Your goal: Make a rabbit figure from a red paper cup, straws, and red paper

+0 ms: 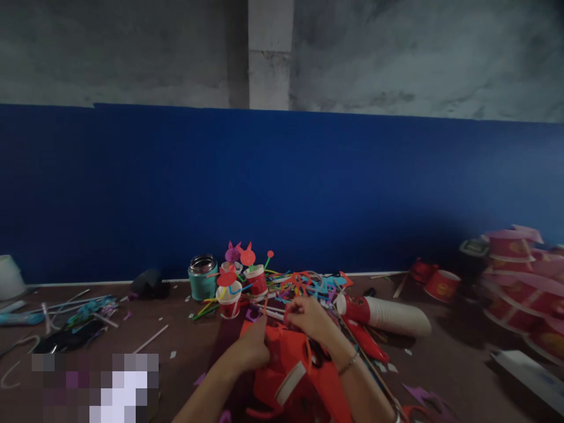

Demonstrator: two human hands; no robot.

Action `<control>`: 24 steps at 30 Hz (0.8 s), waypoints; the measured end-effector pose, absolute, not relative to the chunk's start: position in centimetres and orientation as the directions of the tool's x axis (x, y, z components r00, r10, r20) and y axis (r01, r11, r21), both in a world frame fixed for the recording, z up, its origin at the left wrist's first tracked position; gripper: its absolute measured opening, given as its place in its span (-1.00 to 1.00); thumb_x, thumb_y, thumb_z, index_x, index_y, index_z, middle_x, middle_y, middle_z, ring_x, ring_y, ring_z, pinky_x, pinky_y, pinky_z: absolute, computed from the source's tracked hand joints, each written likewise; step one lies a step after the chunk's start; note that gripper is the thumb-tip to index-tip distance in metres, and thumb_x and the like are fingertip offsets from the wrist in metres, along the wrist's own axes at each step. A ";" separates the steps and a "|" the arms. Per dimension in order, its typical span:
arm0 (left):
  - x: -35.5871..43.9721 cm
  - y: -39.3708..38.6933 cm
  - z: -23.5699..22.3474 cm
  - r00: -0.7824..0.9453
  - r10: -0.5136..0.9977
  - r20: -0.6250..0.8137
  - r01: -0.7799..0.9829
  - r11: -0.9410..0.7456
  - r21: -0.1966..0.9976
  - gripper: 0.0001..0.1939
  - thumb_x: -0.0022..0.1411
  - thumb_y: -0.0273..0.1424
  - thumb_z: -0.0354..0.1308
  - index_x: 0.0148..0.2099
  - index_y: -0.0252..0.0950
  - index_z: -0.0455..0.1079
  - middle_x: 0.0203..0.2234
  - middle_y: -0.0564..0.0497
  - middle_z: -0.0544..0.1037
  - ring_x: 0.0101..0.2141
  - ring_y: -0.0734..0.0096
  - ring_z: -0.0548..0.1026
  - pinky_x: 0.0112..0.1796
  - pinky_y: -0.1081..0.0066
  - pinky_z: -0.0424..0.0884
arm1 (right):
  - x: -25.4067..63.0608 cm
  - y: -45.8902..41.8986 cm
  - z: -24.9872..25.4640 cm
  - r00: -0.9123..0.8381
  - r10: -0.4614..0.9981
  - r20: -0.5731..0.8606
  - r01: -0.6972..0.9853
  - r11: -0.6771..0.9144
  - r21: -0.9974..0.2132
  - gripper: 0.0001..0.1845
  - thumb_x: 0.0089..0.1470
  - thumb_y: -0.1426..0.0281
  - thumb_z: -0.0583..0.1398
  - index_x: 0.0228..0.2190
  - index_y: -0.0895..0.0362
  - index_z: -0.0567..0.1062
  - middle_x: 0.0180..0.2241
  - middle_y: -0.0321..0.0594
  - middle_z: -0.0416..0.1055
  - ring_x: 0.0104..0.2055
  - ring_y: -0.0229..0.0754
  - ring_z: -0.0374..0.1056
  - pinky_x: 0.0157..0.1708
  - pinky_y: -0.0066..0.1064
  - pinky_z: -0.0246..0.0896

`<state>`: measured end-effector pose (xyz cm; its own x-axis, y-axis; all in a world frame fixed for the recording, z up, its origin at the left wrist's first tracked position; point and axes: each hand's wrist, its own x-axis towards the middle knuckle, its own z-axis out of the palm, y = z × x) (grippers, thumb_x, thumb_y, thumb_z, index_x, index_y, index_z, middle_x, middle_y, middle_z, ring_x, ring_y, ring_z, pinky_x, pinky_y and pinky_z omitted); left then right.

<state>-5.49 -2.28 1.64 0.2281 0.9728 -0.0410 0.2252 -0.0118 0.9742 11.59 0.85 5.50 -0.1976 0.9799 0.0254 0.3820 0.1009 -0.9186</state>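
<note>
My left hand [255, 345] is closed, with a thin orange strip [265, 303] rising from its fingertips. Opposite it, the fingers of my right hand [312, 319] are pinched together on a small red piece [286, 318], partly hidden by the fingers. Below both hands lie red paper sheets [326, 385] and a roll of pale tape or a white-rimmed cup [291, 383]; I cannot tell which. Just beyond stand red paper cups [256, 282] bearing cut-out paper shapes, including an orange animal head [247, 257] and a purple one [232, 252].
A turquoise metal jar [203, 279] stands left of the cups. A stack of paper cups [388, 315] lies on its side at right. Coloured scraps [319, 285] crowd the back. Far right are piled red-and-pink paper cups [511, 294], and a blue wall panel [282, 182] borders the table.
</note>
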 end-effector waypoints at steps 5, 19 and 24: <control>-4.9 -1.6 3.4 0.382 0.900 -0.209 0.244 0.120 0.962 -0.30 -0.35 -0.74 0.05 -0.04 -0.30 0.24 -0.65 0.28 0.34 -0.67 0.60 0.22 -0.62 0.57 0.08 | 11.6 0.8 5.5 -0.292 0.955 -0.059 0.365 0.054 -0.930 -0.83 -0.31 0.60 0.09 -0.65 0.16 0.44 -0.68 -0.34 0.45 -0.61 -0.30 0.32 -0.56 -0.54 0.15; -4.8 -2.0 4.0 0.347 0.908 -0.236 0.241 0.157 0.958 -0.29 -0.34 -0.75 0.04 -0.02 -0.30 0.21 -0.60 0.25 0.32 -0.62 0.59 0.24 -0.59 0.56 0.09 | 11.6 0.8 5.8 -0.314 0.940 -0.134 0.336 -0.022 -0.942 -0.85 -0.36 0.59 0.07 -0.70 0.16 0.41 -0.75 -0.40 0.35 -0.65 -0.34 0.24 -0.57 -0.54 0.16; -4.8 -1.7 3.5 0.359 0.904 -0.234 0.237 0.154 0.959 -0.27 -0.34 -0.74 0.04 0.00 -0.29 0.20 -0.59 0.24 0.34 -0.65 0.59 0.25 -0.60 0.56 0.10 | 11.7 0.7 6.1 -0.340 0.929 -0.146 0.332 -0.027 -0.943 -0.87 -0.34 0.57 0.09 -0.68 0.15 0.41 -0.73 -0.39 0.37 -0.63 -0.33 0.27 -0.56 -0.54 0.17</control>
<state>-4.84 -1.75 3.48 0.3591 0.9036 -0.2337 0.2371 0.1539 0.9592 11.70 0.66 6.09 -0.3397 0.9291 -0.1462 0.3322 -0.0269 -0.9428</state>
